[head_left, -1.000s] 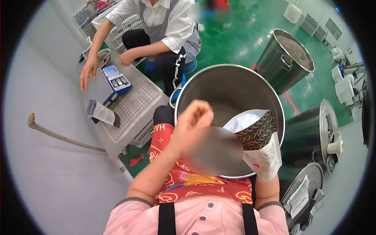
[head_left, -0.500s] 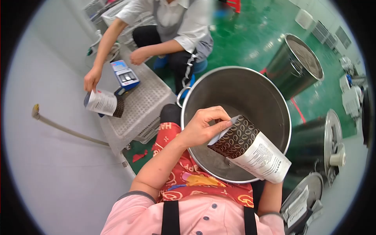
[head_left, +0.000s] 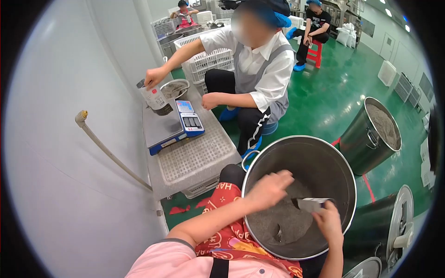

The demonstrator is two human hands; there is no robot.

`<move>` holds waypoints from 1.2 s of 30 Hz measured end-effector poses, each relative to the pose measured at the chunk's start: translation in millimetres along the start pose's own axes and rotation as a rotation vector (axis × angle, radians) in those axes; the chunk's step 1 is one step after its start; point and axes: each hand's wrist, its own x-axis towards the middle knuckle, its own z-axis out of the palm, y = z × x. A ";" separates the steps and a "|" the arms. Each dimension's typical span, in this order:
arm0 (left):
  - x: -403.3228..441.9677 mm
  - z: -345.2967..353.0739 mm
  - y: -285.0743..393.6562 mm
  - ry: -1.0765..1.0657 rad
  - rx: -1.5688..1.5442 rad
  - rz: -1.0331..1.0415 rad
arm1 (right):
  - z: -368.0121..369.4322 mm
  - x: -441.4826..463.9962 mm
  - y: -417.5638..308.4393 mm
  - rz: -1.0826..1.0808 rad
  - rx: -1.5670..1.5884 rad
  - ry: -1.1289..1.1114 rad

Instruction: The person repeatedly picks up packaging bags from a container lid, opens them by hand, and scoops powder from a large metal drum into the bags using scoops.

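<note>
Legible lettering: large pale capitals "HA" on the red apron (head_left: 230, 234), near the knee, with further letters lost in folds. The co-worker's pouch (head_left: 155, 98) bears a red mark and small print, unreadable; markings on the scale (head_left: 191, 119) and held pouch (head_left: 311, 204) are likewise indistinct.

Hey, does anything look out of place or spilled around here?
Ragged red scraps on the glossy green floor, left of the large round steel pot, look odd against the straight red floor line. A flexible beige hose juts up by the white wall, its brass-coloured tip unconnected. No spill shows around the pot.
</note>
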 end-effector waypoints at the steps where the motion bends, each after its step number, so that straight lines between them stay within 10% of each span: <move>1: -2.7 10.0 8.2 -0.096 -0.031 0.184 | 12.8 5.2 -0.8 -0.097 0.001 -0.079; 4: -9.4 39.9 18.3 -0.333 0.120 0.445 | 69.7 21.4 6.9 -0.397 -0.048 -0.081; 10: -9.4 81.9 -34.7 -0.702 0.140 0.334 | 87.3 43.9 34.0 -0.487 -0.066 -0.311; 16: 27.1 119.7 -105.3 -0.845 0.133 0.120 | 115.2 87.7 89.0 -0.135 0.145 0.104; 23: 49.5 140.2 -144.0 -0.825 0.094 -0.272 | 276.9 49.7 199.1 0.553 -0.212 -1.196; 32: 71.1 129.6 -153.8 -0.719 0.153 -0.232 | 393.8 -41.9 164.0 0.657 -0.055 -1.521; 36: 82.8 119.0 -148.7 -0.673 0.155 -0.233 | 399.2 -58.3 192.9 0.841 -0.051 -1.311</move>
